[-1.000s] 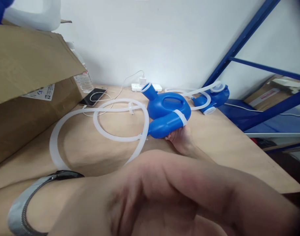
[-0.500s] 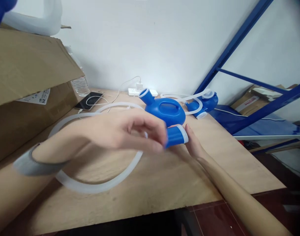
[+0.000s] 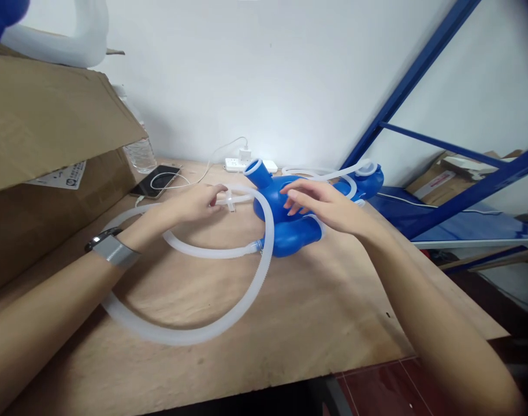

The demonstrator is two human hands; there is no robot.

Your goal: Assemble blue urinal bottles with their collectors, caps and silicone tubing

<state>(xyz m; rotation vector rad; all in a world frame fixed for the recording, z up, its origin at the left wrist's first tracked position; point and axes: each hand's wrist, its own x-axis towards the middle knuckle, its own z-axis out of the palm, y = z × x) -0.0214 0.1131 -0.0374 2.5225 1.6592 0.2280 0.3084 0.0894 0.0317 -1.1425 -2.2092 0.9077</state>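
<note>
Honestly, the right grip point(image 3: 333, 209) looks loose, fingers parted over the blue jug point(image 3: 263, 202), though I can't tell if they touch it. The left grip point(image 3: 197, 203) is curled in by the clear fitting point(image 3: 230, 200); can't see whether it's pinching anything. I'd steady the blue bottle point(image 3: 290, 237) lying in front of the jug while handling its hose point(image 3: 177, 336), and keep that big loop low on the desk point(image 3: 298, 323) so it doesn't drag the bottle round.

1 head-worn camera looks forward and down, close over the table point(image 3: 316, 323), toward the wall point(image 3: 246, 75).
</note>
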